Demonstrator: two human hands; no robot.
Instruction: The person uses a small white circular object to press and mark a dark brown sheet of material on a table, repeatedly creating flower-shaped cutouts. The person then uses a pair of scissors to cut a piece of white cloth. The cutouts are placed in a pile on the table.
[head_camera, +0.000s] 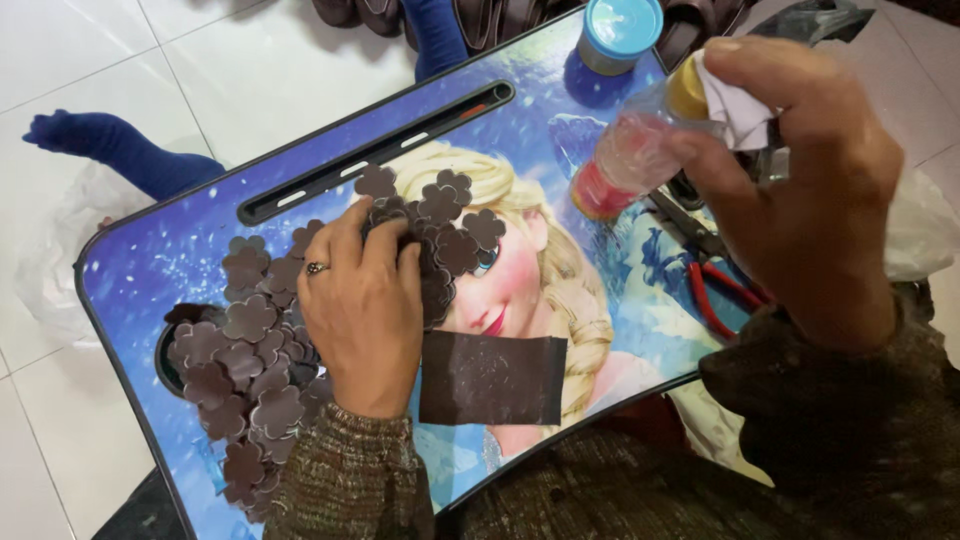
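My left hand (365, 300), a ring on one finger, rests palm down on a heap of dark brown flower-shaped cutouts (250, 360) spread over a blue picture-printed lap tray (150, 260). Its fingertips press on the cutouts near the tray's middle. More brown flowers (455, 215) lie just beyond the fingers. My right hand (800, 170) is raised over the tray's right side, holding a clear plastic bottle (625, 155) with a red base and yellow cap, tilted, along with a scrap of white cloth (740, 110). A dark brown rectangular sheet (492, 378) lies near the front edge.
Red-handled pliers (715, 285) lie on the tray under my right wrist. A round tin with a light blue lid (618, 32) stands at the tray's far edge. A long slot (375, 155) runs along the back. White tiled floor, blue cloth (110, 145) and a plastic bag surround it.
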